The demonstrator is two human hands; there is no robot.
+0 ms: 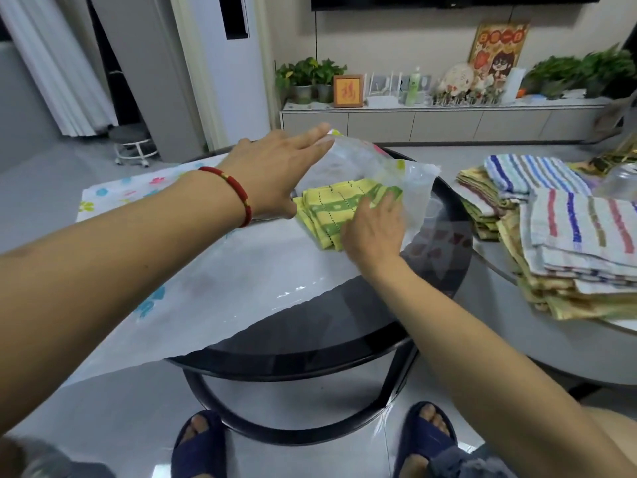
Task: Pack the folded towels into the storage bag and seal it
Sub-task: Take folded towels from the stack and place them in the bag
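A clear plastic storage bag [241, 270] with coloured paw prints lies across a round black glass table [344, 343]. My left hand [275, 174], with a red bracelet at the wrist, lifts the bag's upper flap at its open mouth. My right hand [374, 229] rests on a folded yellow-green towel [331, 208] and holds it partly inside the bag's mouth. More folded towels, striped white ones on top of yellow ones, sit in stacks [565, 243] on a lighter table to the right.
A low white TV cabinet [448, 122] with plants, frames and bottles runs along the far wall. A small wheeled stool [132, 146] stands at the left. My feet in dark blue slippers [424, 439] are under the table's near edge.
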